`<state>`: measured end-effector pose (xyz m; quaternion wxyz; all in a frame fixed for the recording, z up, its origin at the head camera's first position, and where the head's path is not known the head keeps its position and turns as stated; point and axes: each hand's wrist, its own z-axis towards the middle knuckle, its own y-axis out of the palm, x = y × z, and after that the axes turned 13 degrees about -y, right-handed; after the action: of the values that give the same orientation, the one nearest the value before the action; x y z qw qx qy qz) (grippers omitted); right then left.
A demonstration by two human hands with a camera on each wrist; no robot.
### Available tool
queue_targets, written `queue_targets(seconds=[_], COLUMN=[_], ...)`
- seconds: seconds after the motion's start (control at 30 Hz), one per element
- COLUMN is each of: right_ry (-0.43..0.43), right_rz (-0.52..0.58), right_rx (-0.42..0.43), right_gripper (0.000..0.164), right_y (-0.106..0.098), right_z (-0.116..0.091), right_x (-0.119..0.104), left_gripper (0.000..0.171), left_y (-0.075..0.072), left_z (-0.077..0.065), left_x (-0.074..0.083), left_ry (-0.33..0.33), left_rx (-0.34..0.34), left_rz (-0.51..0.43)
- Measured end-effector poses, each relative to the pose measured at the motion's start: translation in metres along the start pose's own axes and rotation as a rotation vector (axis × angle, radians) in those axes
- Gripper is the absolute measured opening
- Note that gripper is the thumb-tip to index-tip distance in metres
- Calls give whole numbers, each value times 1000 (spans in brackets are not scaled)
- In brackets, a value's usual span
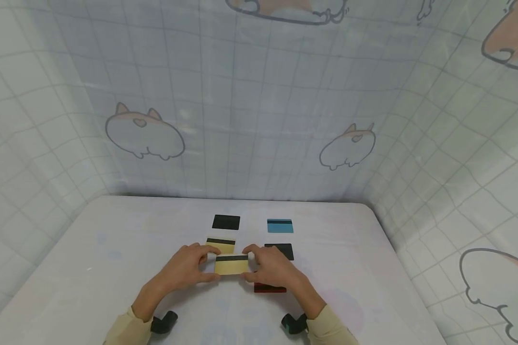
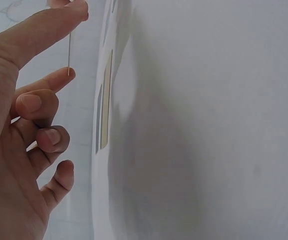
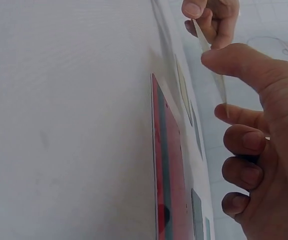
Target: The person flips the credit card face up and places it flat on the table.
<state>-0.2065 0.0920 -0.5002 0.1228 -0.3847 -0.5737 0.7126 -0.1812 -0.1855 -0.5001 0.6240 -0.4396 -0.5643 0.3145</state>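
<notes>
A yellow card point(image 1: 231, 267) with a dark stripe is held up off the table between both hands. My left hand point(image 1: 185, 264) pinches its left edge between thumb and index finger; my right hand point(image 1: 274, 266) does the same at the right edge. In the left wrist view the card point(image 2: 69, 52) appears as a thin line, and the other fingers curl loosely. Just behind it, a second yellow card point(image 1: 221, 245) lies flat. Partly under the right hand's outline is a red card point(image 1: 269, 289) with a dark stripe, also seen close in the right wrist view.
A black card point(image 1: 226, 222) lies at the back left and a blue striped card point(image 1: 280, 226) at the back right. Another dark card point(image 1: 286, 250) sits behind the right hand. Hanging sheets with cartoon animals enclose the white table point(image 1: 112, 239) at the back and sides.
</notes>
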Motion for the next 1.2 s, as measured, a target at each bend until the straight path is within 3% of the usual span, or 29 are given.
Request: queue_targets(seconds=[0.57, 1.2], right_ry=[-99, -211], right_rz=[83, 331], right_rx=[139, 232], right_gripper=[57, 61], right_y=[-9, 0], right_z=[-4, -2], right_x=[-1, -3], left_gripper=[55, 55], left_y=[0, 4], left_z=[2, 0], left_x=[7, 15], left_ry=[7, 100], left_rx=[21, 40], left_rz=[24, 30])
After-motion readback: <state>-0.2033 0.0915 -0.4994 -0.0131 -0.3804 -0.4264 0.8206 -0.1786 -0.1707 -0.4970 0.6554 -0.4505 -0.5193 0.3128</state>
